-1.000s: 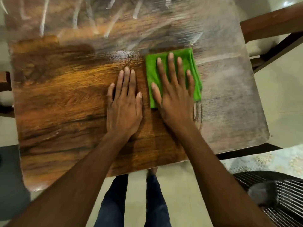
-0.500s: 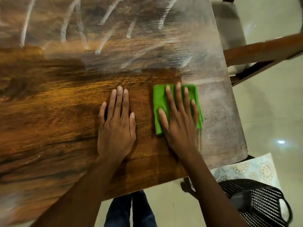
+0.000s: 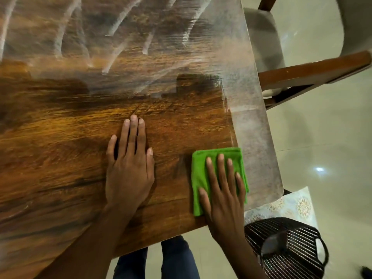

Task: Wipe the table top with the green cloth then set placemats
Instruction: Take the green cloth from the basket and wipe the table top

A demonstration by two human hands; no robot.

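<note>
Green cloth (image 3: 203, 174) lies flat near the table's (image 3: 60, 158) near right corner, under the right hand's (image 3: 223, 194) straight, pressing fingers. Dusty grey strip lies just right. Left hand (image 3: 128, 168) rests flat, farther left.

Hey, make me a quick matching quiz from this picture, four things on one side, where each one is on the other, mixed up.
Things:
1. green cloth
2. left hand
3. black basket
4. wooden chair

Places:
A. on the floor by the table's near right corner
B. flat on bare wood
C. under the right hand
D. beyond the table's right edge

Pairs: 1-C, 2-B, 3-A, 4-D
</note>
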